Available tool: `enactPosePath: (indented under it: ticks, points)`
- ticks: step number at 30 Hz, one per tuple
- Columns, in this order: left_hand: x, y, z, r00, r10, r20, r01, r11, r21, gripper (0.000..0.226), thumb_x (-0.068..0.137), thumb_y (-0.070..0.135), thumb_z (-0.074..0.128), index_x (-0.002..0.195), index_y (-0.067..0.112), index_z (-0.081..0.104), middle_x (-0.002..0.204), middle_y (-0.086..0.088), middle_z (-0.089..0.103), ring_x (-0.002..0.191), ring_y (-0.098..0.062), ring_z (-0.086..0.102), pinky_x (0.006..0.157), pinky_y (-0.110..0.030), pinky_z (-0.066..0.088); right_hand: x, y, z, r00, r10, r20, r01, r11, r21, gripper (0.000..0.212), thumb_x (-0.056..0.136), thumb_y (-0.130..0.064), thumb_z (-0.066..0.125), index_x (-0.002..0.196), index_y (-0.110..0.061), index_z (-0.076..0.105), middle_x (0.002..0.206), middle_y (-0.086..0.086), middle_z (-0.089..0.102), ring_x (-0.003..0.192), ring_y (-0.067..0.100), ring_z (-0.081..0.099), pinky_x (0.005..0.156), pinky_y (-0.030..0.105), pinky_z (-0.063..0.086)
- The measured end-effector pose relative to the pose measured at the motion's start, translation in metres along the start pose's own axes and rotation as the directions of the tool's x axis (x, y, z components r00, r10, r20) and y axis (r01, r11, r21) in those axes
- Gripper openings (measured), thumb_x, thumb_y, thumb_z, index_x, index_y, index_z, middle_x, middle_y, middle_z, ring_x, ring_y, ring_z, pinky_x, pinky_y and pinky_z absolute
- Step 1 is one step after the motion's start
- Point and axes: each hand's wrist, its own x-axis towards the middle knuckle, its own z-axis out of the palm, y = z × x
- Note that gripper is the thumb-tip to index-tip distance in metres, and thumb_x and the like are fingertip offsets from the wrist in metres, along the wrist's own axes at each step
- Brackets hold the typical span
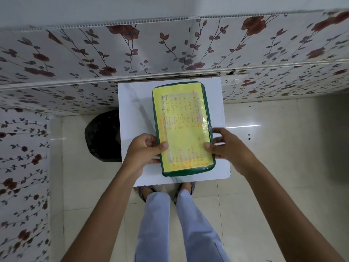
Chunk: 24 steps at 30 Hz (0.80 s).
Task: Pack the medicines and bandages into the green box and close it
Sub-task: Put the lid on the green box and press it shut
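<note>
The green box [183, 118] lies flat on a small white table [132, 110], its lid down. A yellow sheet with orange and black handwriting covers the lid. My left hand [145, 148] grips the box's left edge near the front, thumb pressed on the lid. On the opposite side, my right hand [224, 144] holds the right edge, thumb on the lid and fingers curled around the side. No medicines or bandages show anywhere; whatever the box holds is hidden.
A black bag [103, 135] sits on the tiled floor left of the table. Floral-patterned panels [75, 53] line the wall behind and to the left. My legs and sandalled feet [166, 190] stand at the table's front edge.
</note>
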Motion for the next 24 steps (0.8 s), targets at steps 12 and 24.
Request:
enactPosePath:
  ticks: [12,24]
  points:
    - [-0.015,-0.029,0.008,1.000,-0.001,-0.026,0.002,0.999,0.043,0.023,0.077,0.017,0.072,0.089,0.010,0.054,0.085,-0.005,0.065,0.081,-0.024,0.067,0.069,-0.039,0.058,-0.010,0.022,0.002,1.000,-0.009,0.020,0.010,0.998,-0.056,0.047,0.076,-0.014,0.072,0.114,-0.026,0.046,0.104,0.013,0.060,0.097,0.026,0.061,0.083,0.040,0.055]
    - [-0.013,-0.039,-0.001,0.999,-0.032,0.017,0.030,0.996,0.088,0.021,0.078,0.011,0.070,0.089,0.008,0.052,0.084,-0.007,0.062,0.080,-0.023,0.065,0.061,-0.032,0.059,-0.017,0.031,0.014,0.997,-0.068,-0.023,0.068,0.998,0.009,0.044,0.077,-0.004,0.069,0.098,-0.035,0.048,0.107,0.025,0.059,0.098,0.036,0.061,0.073,0.032,0.055]
